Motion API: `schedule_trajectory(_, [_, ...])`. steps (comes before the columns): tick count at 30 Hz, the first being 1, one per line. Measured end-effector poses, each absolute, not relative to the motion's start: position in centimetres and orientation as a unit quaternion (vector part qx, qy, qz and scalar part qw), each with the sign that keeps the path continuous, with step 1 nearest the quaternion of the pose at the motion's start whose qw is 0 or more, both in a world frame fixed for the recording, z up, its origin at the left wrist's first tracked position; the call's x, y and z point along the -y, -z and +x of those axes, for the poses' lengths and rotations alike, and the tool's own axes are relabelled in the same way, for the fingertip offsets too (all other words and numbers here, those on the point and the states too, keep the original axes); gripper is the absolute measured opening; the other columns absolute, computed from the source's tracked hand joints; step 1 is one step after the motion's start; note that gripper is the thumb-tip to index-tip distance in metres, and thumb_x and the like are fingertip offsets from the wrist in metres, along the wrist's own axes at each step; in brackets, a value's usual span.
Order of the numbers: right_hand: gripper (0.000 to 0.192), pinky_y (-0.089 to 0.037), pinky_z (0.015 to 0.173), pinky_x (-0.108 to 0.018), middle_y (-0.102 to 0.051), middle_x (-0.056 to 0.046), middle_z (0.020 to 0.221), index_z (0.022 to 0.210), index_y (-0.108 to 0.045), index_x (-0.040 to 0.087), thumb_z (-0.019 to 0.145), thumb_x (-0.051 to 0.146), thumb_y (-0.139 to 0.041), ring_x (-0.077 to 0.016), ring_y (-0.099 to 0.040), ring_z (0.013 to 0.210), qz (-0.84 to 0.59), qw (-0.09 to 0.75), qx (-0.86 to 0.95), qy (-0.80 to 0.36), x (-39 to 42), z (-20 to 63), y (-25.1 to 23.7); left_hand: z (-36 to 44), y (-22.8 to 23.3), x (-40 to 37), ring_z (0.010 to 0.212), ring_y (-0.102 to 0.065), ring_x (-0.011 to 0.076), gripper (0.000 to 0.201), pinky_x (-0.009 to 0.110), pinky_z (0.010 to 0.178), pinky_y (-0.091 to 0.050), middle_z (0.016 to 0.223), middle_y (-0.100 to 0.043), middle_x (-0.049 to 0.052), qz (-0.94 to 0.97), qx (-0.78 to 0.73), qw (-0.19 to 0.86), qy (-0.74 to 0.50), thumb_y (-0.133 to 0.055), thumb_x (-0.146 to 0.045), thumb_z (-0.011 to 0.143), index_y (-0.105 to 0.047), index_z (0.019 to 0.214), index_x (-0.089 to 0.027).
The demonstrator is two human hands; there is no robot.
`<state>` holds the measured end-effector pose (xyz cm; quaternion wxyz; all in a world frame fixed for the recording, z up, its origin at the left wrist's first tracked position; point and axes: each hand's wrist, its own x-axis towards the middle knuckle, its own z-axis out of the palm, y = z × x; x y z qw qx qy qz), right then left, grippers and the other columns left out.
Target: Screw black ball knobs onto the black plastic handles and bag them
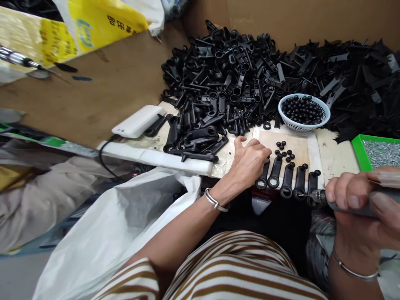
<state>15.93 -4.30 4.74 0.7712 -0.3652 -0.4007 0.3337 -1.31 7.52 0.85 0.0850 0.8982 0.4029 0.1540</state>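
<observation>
We see 5 black plastic levers (287, 181) in a row at the near edge of the surface (337, 158), each with a ring end. Our left hand (248, 160) lies flat on the leftmost ones, fingers loosely spread. Our right hand (364, 200) grips a metal driver (315, 196), partly hidden by fingers, tip touching a lever. Small round beads (284, 152) lie just behind.

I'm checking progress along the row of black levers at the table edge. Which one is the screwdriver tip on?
The second from the right: the powered screwdriver in the right hand meets its near ring end. The left hand rests on the leftmost levers.
</observation>
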Motion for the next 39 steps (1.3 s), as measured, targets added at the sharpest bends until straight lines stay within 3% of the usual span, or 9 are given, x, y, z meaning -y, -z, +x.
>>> schedule_trajectory(9, [0.018, -0.034, 0.036, -0.031, -0.049, 0.007, 0.043, 0.083, -0.073, 0.024, 0.066, 0.022, -0.065, -0.0118, -0.037, 0.034, -0.368, 0.761, 0.412, -0.338, 4.2, 16.0, -4.6, -1.5, -0.9, -8.2, 0.097, -0.059, 0.0233, 0.016, 0.052, 0.1, -0.025, 0.089, -0.073, 0.006, 0.912, -0.373, 0.095, -0.142, -0.056, -0.01, 0.088, -0.069, 0.082, -0.017])
schedule_trajectory(17, [0.013, -0.035, 0.038, -0.031, -0.048, 0.007, 0.046, 0.083, -0.068, 0.021, 0.069, 0.022, -0.068, -0.0115, -0.038, 0.037, -0.371, 0.757, 0.418, -0.34, 4.1, 16.1, -4.4, -0.8, -0.6, -9.3, 0.082, -0.068, 0.0231, 0.017, 0.042, 0.094, -0.046, 0.077, -0.074, 0.009, 0.924, -0.341, 0.13, -0.111, -0.058, -0.004, 0.082, -0.071, 0.077, -0.013])
schedule_trajectory(23, [0.018, -0.034, 0.038, -0.032, -0.047, 0.007, 0.046, 0.086, -0.068, 0.022, 0.067, 0.021, -0.067, -0.0117, -0.036, 0.036, -0.382, 0.769, 0.404, -0.316, 4.1, 16.3, -4.3, -1.5, -0.3, -9.5, 0.077, -0.073, 0.016, 0.017, 0.041, 0.117, -0.034, 0.089, -0.078, 0.002, 0.911, -0.354, 0.166, -0.133, -0.062, -0.009, 0.086, -0.074, 0.096, -0.016])
schedule_trajectory(29, [0.016, -0.033, 0.038, -0.033, -0.047, 0.007, 0.046, 0.084, -0.068, 0.022, 0.068, 0.019, -0.064, -0.0124, -0.035, 0.036, -0.392, 0.76, 0.412, -0.315, 4.0, 16.5, -4.1, -2.1, -1.1, -9.4, 0.094, -0.073, 0.0223, 0.015, 0.054, 0.12, -0.023, 0.098, -0.078, 0.003, 0.875, -0.421, 0.178, -0.16, -0.067, -0.019, 0.086, -0.075, 0.098, -0.022])
schedule_trajectory(39, [0.021, -0.033, 0.039, -0.031, -0.047, 0.007, 0.047, 0.087, -0.067, 0.022, 0.066, 0.018, -0.065, -0.0113, -0.036, 0.037, -0.395, 0.763, 0.408, -0.309, 3.9, 16.8, -3.8, -1.7, -0.9, -9.4, 0.096, -0.073, 0.0236, 0.016, 0.061, 0.12, -0.011, 0.098, -0.078, 0.005, 0.873, -0.426, 0.203, -0.12, -0.068, -0.022, 0.087, -0.075, 0.101, -0.021])
